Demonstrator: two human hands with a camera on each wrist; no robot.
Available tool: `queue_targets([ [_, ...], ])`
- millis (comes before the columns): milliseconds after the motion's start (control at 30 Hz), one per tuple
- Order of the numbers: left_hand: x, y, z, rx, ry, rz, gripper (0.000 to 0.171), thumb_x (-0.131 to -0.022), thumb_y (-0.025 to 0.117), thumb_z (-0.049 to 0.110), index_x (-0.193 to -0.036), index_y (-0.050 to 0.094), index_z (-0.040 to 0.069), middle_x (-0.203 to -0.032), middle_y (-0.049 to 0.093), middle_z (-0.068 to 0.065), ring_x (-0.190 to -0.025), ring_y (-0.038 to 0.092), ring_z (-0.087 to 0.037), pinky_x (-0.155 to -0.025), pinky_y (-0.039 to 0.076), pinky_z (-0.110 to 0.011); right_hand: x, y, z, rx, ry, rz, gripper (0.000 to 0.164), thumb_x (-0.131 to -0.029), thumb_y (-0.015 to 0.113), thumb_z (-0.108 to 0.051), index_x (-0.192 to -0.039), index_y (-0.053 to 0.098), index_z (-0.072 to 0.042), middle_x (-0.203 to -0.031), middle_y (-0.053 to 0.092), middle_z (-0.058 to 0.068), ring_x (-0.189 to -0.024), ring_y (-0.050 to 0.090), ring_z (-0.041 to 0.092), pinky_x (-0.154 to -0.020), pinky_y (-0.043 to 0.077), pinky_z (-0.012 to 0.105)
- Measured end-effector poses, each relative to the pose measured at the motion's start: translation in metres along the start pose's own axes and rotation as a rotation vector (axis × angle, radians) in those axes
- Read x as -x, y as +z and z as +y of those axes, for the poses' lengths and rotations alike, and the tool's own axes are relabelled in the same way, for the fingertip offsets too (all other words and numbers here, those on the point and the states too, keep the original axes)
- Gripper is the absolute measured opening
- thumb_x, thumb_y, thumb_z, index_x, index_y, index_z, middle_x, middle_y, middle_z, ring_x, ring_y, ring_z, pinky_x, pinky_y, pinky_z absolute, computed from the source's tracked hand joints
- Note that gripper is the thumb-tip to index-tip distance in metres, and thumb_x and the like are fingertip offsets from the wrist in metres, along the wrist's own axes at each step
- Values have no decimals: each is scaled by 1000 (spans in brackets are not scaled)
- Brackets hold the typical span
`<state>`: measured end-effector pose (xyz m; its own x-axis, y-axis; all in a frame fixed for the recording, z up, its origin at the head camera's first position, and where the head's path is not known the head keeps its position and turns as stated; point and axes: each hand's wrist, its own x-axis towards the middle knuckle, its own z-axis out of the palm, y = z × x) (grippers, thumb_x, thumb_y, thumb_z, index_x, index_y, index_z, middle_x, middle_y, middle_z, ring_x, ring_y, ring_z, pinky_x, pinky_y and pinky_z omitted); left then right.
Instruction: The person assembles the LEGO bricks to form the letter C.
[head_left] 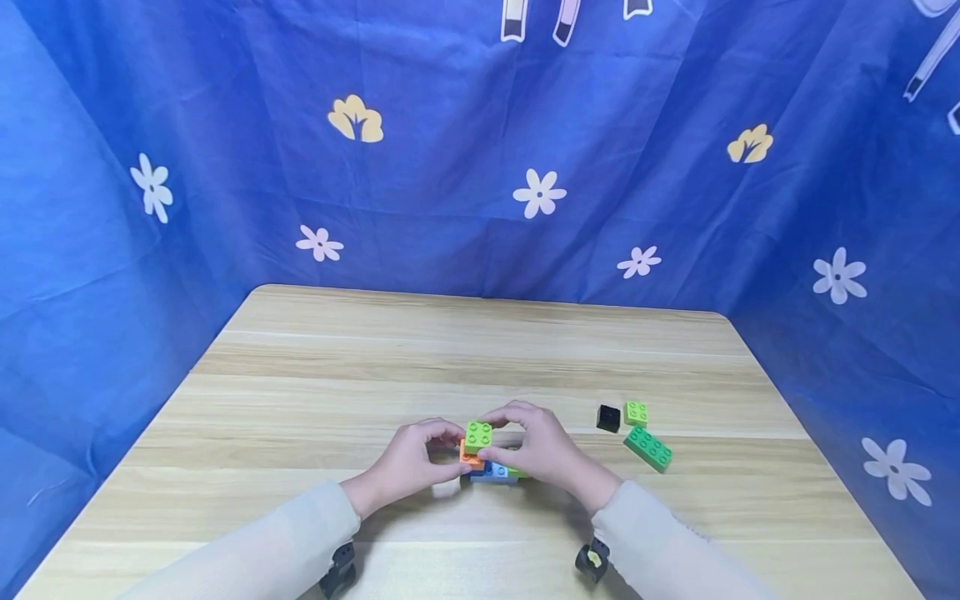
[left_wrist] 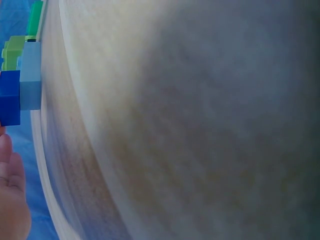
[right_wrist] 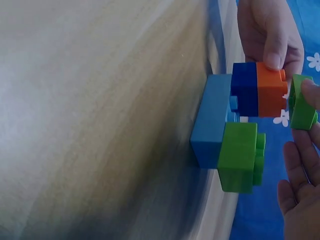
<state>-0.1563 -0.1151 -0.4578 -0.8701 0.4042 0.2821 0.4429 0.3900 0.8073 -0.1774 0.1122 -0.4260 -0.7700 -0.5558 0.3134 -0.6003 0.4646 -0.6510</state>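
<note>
The left hand [head_left: 408, 461], at 9 o'clock, grips the orange brick [right_wrist: 270, 95], which tops the dark blue brick [right_wrist: 244, 95] on the light blue brick [right_wrist: 212, 120]. At 3 o'clock, the right hand [head_left: 546, 450] pinches the lime brick [head_left: 478, 437] just above the orange, a gap between. A second lime brick [right_wrist: 237, 155] sits on the light blue's 3 o'clock end. Toward 2 o'clock on the counter [head_left: 375, 375] lie the black brick [head_left: 609, 418] and third lime brick [head_left: 636, 413]; toward 3, the long brick [head_left: 648, 449].

Left grip [left_wrist: 12, 205], right grip [right_wrist: 306, 210] cut off, wrist views; tabletop [left_wrist: 225, 150] blurred.
</note>
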Motion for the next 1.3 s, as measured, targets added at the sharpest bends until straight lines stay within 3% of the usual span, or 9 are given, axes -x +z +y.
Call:
queue_targets([
  [500, -1, -1, 3, -14, 18, 13, 32, -72, 84, 16, -100, 69, 9, -94, 65, 6, -86, 64, -19, -82, 52, -35, -2, 2, -11, 56, -9, -39, 36, -73, 83, -28, -104, 71, -14, -98, 65, -9, -92, 58, 6, -85, 49, 31],
  [1000, -1, -3, 1, -17, 28, 13, 33, -72, 84, 16, -100, 69, 8, -95, 66, 5, -87, 64, -21, -82, 53, -37, -9, 1, -15, 11, 31, -76, 34, -69, 86, -22, -98, 72, -13, -90, 65, -10, -85, 58, 7, -81, 51, 38],
  [1300, 0, -3, 3, -20, 10, 11, 36, -71, 84, 21, -101, 68, 9, -96, 65, 6, -88, 63, -21, -84, 52, -38, -9, 2, -15, 27, 48, -76, 34, -68, 86, -22, -97, 72, -13, -90, 65, -9, -84, 58, 6, -80, 51, 33],
])
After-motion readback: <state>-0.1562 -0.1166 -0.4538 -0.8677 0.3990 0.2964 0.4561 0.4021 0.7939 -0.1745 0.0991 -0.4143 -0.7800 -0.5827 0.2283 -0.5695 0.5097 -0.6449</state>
